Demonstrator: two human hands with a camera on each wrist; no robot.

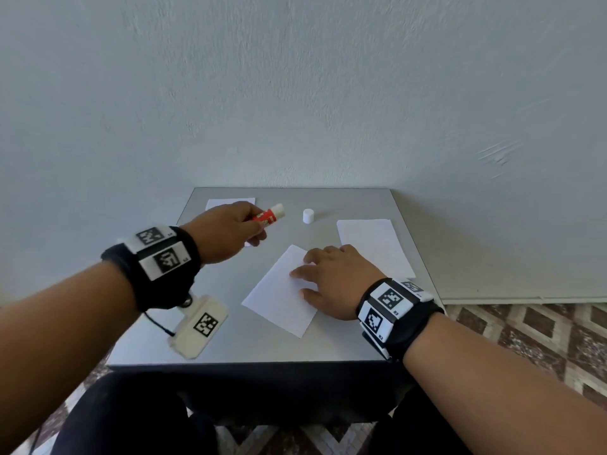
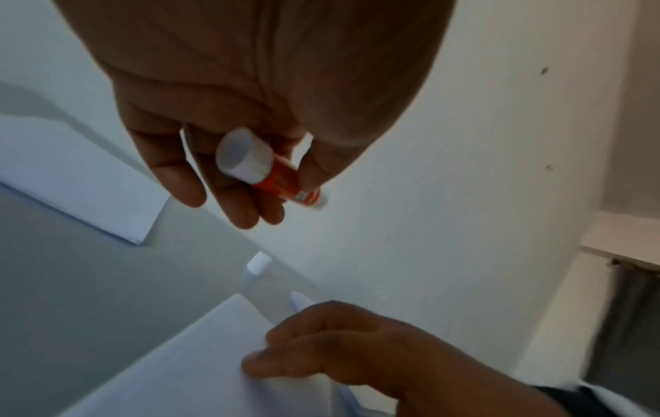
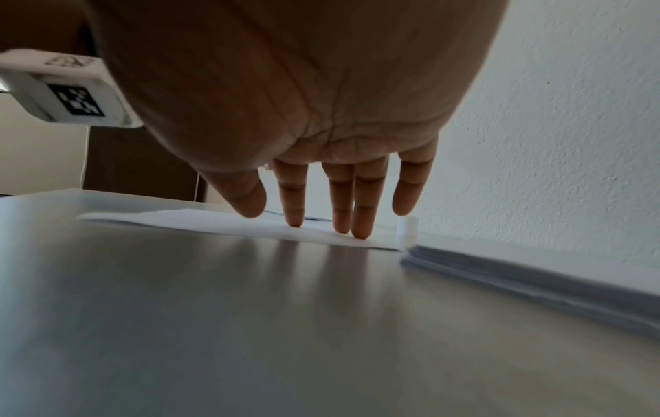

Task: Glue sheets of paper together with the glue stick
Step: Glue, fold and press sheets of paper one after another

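Note:
My left hand (image 1: 249,229) grips a red glue stick (image 1: 267,215) above the table's far left, its white end pointing away from me. In the left wrist view the glue stick (image 2: 275,175) is pinched between thumb and fingers. Its white cap (image 1: 308,216) stands upright on the table, apart from the stick. A white sheet (image 1: 276,297) lies at an angle in the middle. My right hand (image 1: 303,274) presses straight fingers (image 3: 360,225) flat on that sheet's right edge.
A stack of white sheets (image 1: 371,244) lies at the right of the grey table (image 1: 262,346). Another sheet (image 1: 230,202) lies at the far left, partly under my left hand. A white marker block (image 1: 198,325) hangs beneath my left wrist. A wall stands directly behind the table.

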